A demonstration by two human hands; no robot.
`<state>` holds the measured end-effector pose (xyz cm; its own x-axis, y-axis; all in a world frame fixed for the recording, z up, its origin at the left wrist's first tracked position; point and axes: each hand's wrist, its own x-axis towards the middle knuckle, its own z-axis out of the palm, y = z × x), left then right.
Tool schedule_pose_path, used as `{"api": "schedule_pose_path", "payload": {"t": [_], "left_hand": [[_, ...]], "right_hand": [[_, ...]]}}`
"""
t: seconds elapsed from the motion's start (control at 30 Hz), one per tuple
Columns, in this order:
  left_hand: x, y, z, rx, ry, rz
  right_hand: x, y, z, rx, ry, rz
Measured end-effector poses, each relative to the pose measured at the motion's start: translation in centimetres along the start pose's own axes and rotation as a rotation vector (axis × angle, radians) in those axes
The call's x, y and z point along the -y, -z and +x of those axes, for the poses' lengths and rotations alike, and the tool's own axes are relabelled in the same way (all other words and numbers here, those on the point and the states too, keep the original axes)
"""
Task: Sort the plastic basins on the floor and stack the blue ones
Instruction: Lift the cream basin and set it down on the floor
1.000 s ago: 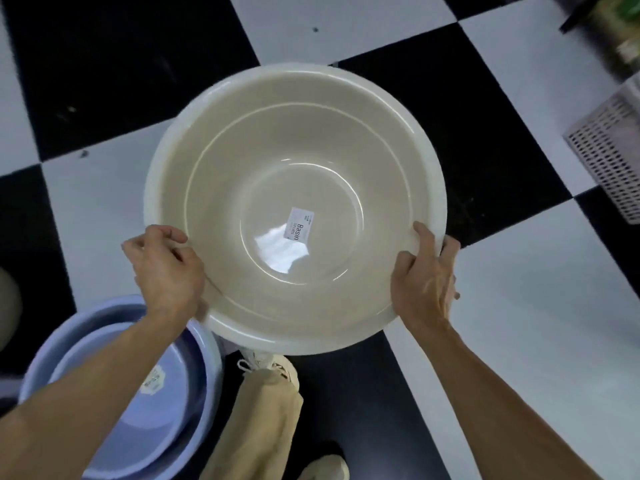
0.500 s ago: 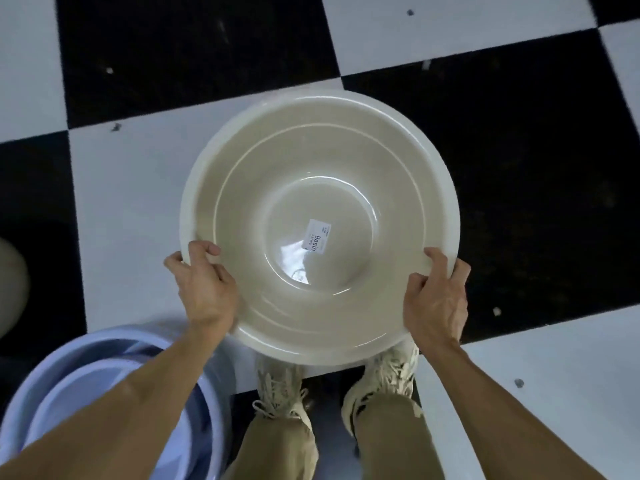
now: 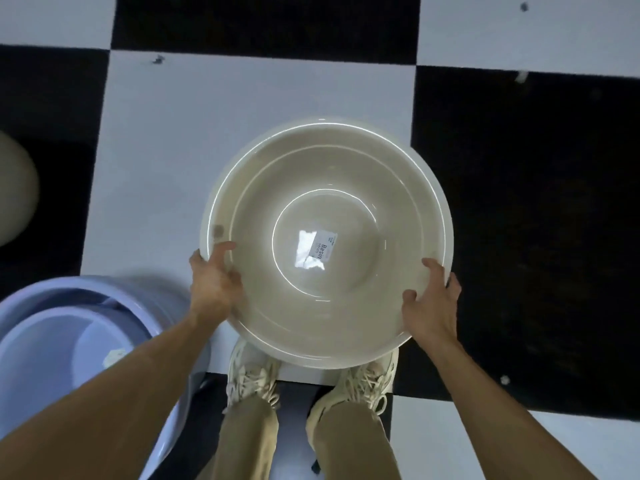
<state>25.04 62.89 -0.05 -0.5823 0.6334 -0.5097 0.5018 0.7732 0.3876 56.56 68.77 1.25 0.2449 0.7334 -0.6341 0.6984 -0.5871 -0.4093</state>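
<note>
A large beige plastic basin (image 3: 325, 174) with a white "Basin" label at its bottom is held above the floor, in front of my feet. My left hand (image 3: 211, 282) grips its near-left rim, thumb inside. My right hand (image 3: 433, 299) grips its near-right rim. At the lower left on the floor sit two blue basins (image 3: 62, 327), a smaller one nested inside a larger one; my left forearm covers part of them.
The floor is black and white checker tiles (image 3: 242, 105). The edge of another beige basin (image 3: 14, 188) shows at the far left. My two beige shoes (image 3: 252, 375) stand under the held basin.
The beige basin, held in both hands, has shifted lower and to the right in view. The white crate at the right has left the view, and both feet now stand together under the basin.
</note>
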Motion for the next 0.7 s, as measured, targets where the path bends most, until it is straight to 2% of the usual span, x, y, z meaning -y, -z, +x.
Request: {"api": "schedule_pose_path", "payload": {"t": [0.17,0.37,0.57,0.7], "left_hand": [[0.3,0.0,0.6,0.023,0.131,-0.022],[-0.8,2.9,-0.6,-0.066,0.090,0.002],[-1.8,9.5,-2.3,-0.164,0.160,0.017],[-2.6,15.3,-1.8,-0.307,0.189,-0.047]], "right_hand": [[1.3,-0.1,2.2,0.033,-0.087,-0.006],[4.5,2.3,1.1,-0.043,0.090,-0.156],[12.3,5.0,-0.7,0.009,0.245,-0.268],[19.7,5.8,-1.6,0.028,0.374,-0.274]]}}
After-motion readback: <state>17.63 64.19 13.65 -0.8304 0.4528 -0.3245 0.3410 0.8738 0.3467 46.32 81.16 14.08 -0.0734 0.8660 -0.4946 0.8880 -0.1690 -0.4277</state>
